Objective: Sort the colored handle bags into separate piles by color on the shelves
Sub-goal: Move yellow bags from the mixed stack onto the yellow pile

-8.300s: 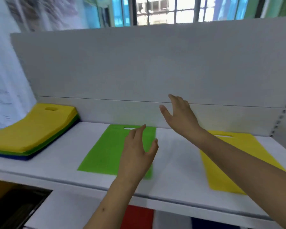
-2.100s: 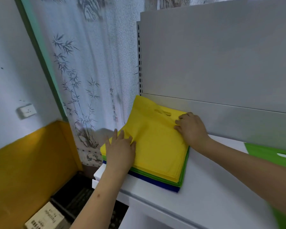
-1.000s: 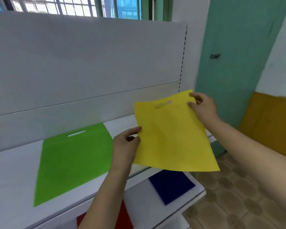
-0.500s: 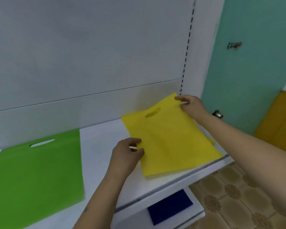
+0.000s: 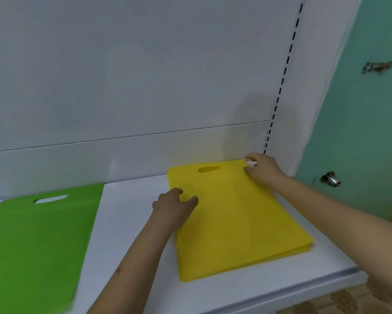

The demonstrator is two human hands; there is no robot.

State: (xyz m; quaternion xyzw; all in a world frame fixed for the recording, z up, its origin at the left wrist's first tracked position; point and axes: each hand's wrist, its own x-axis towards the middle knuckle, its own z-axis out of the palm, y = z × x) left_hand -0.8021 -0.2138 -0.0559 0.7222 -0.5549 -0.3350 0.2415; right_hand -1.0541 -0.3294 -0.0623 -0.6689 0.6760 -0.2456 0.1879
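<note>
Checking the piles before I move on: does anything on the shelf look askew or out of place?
Nothing stands out. The yellow handle bag pile lies flat with edges roughly aligned, and the flat green handle bag lies apart on the white shelf.

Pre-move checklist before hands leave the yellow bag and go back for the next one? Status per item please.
1. Yellow bag flat on the shelf: ok.
2. It lies on other yellow bags only, layered edges showing at the near right corner: ok.
3. Edges squared with the pile beneath: cannot tell, slight offset at that corner.
4. Left hand rests on the bag's left edge, not gripping: ok.
5. Right hand at the top right corner, fingers curled; whether it pinches the bag: cannot tell.
6. Green bag apart from the yellow pile, bare shelf between: ok.
</note>
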